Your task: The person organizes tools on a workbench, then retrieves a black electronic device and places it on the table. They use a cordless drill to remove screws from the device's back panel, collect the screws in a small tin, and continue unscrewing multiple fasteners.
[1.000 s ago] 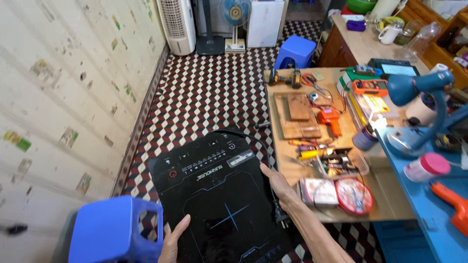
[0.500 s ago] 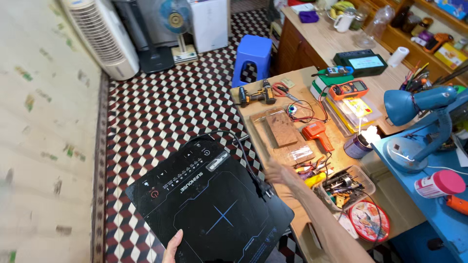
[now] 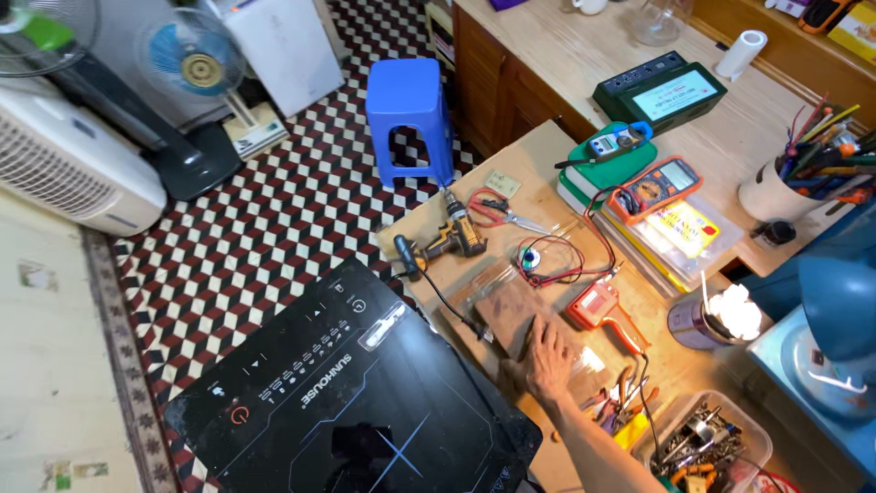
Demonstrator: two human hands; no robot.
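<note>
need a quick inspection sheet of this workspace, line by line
surface: low wooden bench, crowded.
job's things: black induction cooktop beside the bench, over the tiled floor; wooden block under the fingertips.
clutter: cordless drill, scissors, orange multimeter, red tool, tray of small tools.
grips: right hand flat on the bench, holding nothing; left hand not in view.
cables: red and black leads; black cord.
surroundings: blue stool, fans, white appliance.
</note>
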